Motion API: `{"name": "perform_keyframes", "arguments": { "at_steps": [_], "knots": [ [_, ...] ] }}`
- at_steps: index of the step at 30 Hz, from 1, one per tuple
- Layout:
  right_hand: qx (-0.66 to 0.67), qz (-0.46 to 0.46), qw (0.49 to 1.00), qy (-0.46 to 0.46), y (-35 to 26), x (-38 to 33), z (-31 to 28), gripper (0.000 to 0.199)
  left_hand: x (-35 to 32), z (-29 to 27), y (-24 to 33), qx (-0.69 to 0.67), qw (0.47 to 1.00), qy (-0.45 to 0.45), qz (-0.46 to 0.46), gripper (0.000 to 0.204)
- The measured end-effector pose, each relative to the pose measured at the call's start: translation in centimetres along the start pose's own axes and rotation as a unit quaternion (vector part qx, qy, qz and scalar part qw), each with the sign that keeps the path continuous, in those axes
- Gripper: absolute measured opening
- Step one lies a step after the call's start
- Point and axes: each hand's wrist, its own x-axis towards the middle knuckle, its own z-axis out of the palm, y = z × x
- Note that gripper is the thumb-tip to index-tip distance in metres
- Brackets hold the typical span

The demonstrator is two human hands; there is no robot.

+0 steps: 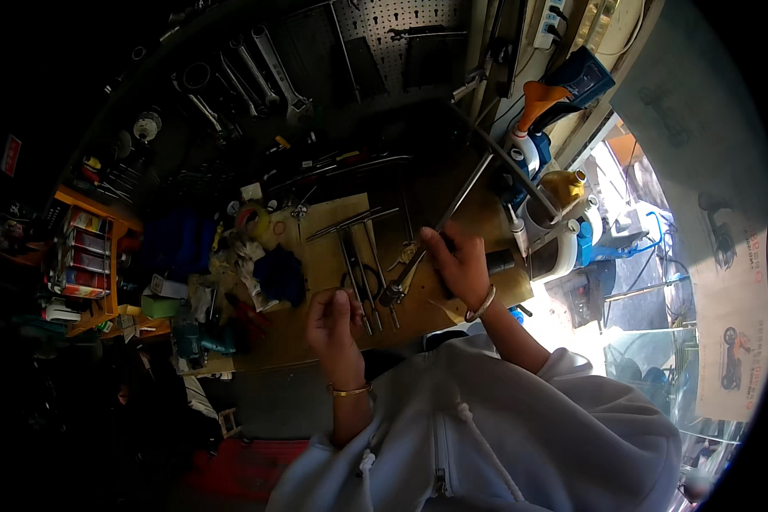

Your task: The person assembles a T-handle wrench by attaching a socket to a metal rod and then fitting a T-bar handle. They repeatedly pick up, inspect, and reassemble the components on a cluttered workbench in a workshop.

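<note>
My right hand (462,266) is wrapped round a long metal bar (468,189). The bar slants from the bottles at the upper right down to a thick, knob-like end over the bench front. My left hand (333,322) is raised to the left of that end, apart from it. Its fingers are curled in with the thumb against them; whatever they may hold is too small or hidden to name. Between my hands, several thin T-shaped metal rods (374,263) lie on the wooden bench (311,340), with a black ring-shaped thing (350,280) partly under them.
Dark blue cloth (280,275), pale rags and tape rolls crowd the bench's left. Bottles (563,252) and an orange funnel (541,102) stand at the right. Wrenches (273,72) hang at the back. An orange rack (109,256) holds cans at far left.
</note>
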Motion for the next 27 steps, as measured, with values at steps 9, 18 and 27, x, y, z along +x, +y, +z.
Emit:
{"name": "perform_keyframes", "arguments": {
  "at_steps": [9, 18, 27],
  "knots": [
    [0.244, 0.14, 0.949, -0.145, 0.3, 5.9, -0.5, 0.032, 1.8, -3.7, 1.9, 0.03, 0.999, -0.019, -0.005, 0.013],
    [0.62, 0.322, 0.683, -0.214, -0.4, 8.5, 1.4, 0.022, 2.7, -5.3, 2.9, 0.013, 1.0, -0.011, -0.001, 0.013],
    [0.78, 0.488, 0.353, -0.171, 1.4, 7.2, 2.2, 0.021, 2.2, -4.4, 1.7, 0.001, 1.0, -0.007, -0.005, 0.012]
  ]
}}
